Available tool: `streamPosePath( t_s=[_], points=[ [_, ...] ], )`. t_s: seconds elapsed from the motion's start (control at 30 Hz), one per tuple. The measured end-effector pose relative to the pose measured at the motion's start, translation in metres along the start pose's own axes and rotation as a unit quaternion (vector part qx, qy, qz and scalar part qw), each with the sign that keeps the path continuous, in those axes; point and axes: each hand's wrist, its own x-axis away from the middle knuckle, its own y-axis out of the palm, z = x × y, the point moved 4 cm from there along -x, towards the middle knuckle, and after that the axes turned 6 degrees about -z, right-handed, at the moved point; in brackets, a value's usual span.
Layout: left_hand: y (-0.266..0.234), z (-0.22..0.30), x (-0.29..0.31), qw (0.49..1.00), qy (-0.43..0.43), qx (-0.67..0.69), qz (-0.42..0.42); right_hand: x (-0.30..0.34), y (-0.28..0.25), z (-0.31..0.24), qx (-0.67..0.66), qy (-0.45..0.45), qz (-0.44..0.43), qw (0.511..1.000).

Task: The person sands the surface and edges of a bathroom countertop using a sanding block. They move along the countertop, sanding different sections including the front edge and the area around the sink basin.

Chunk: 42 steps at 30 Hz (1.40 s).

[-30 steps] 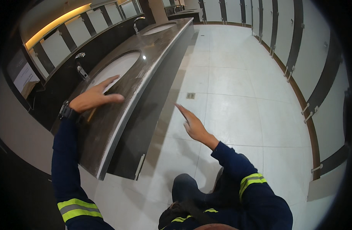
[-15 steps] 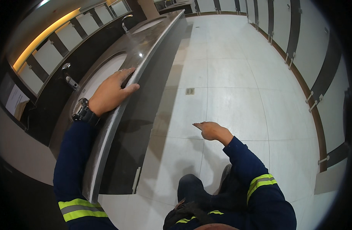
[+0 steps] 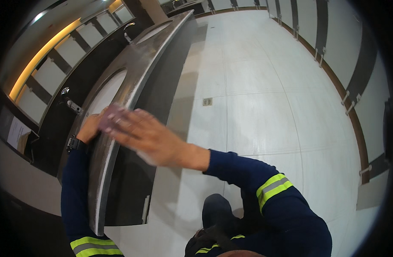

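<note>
My right hand (image 3: 155,139), smeared by motion, reaches across to the front edge of the dark stone washbasin counter (image 3: 134,79). At its fingertips is a flat maroon pad (image 3: 107,120), too blurred to tell its material. My left hand (image 3: 90,127), with a black watch (image 3: 73,143) on the wrist, is over the counter just beyond the pad, beside the near white basin (image 3: 105,96). Its fingers are mostly hidden behind the pad and my right hand.
A chrome tap (image 3: 71,101) stands behind the near basin, and a second tap (image 3: 128,32) is farther along. Mirrors (image 3: 53,75) line the left wall. A drain grate (image 3: 208,102) is set in the pale tiled floor (image 3: 256,111). Stall partitions (image 3: 339,55) run along the right.
My right hand has swung left and up from above the floor to the counter edge, where the maroon pad now shows. My left hand has drawn slightly left and lower, its fingers now covered.
</note>
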Motion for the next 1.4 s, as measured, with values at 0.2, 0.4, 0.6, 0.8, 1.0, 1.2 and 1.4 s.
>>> streamPosePath(
  t_s=[0.2,0.4,0.6,0.8,1.0,1.2,1.4],
  points=[
    [0.001,0.081,0.002,0.976,-0.086,-0.036,0.198,-0.011,0.037,-0.001,-0.088,-0.073,-0.055,0.992],
    [-0.002,0.111,0.018,0.954,-0.253,0.045,0.152,-0.016,0.022,0.045,-0.158,-0.104,-0.081,0.978],
    [-0.017,0.128,-0.007,0.939,-0.313,0.038,0.140,-0.042,-0.021,0.303,0.073,-0.088,-0.114,0.987],
    [-0.023,0.116,-0.010,0.936,-0.343,0.052,0.068,-0.057,-0.012,0.348,0.080,0.015,-0.106,0.991],
    [-0.015,0.101,0.002,0.974,-0.212,0.007,0.081,-0.036,0.017,0.074,-0.114,-0.104,-0.159,0.975],
    [-0.029,0.118,-0.016,0.953,-0.291,0.078,0.040,-0.063,-0.036,0.319,0.107,0.066,-0.193,0.973],
    [-0.027,0.112,-0.004,0.948,-0.313,0.064,0.006,-0.036,0.014,0.096,-0.115,-0.072,-0.193,0.972]
  ],
)
